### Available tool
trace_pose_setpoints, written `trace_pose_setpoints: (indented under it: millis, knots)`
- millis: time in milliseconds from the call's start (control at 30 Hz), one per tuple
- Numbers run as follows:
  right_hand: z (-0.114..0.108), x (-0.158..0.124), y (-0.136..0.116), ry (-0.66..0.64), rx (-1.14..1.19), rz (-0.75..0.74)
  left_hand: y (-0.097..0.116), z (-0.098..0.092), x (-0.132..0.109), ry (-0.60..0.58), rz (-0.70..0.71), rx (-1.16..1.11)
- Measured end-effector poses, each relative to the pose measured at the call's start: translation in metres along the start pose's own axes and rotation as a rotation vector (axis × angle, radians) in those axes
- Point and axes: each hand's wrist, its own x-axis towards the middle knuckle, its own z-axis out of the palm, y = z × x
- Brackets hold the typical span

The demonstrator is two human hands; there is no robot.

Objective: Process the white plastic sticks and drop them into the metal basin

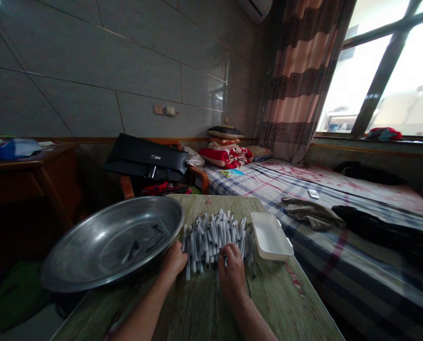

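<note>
A heap of several small white tubes with dark ends [215,235] lies on the wooden table [204,308]. My left hand [173,262] rests with curled fingers at the heap's near left edge, beside the rim of a big metal basin [112,241]. My right hand [232,273] sits at the heap's near side, its fingers closed around one of the tubes. A few dark thin pieces lie inside the basin. An empty white rectangular tray [270,236] stands just right of the heap.
A bed with a striped sheet [325,208], clothes and folded blankets [227,154] runs along the right. A black case [145,158] rests on a chair behind the table. A dark wooden desk [27,175] stands at left.
</note>
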Motion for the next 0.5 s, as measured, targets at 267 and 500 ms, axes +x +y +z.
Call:
trace_pose_setpoints:
  millis: [267, 500]
  knots:
    - [0.000, -0.001, -0.002, 0.009, -0.003, 0.006, 0.004, -0.016, -0.015, -0.021, -0.063, -0.001]
    - [-0.001, -0.001, -0.009, -0.054, 0.237, 0.100, 0.007, -0.032, -0.069, 0.097, 0.115, -0.293]
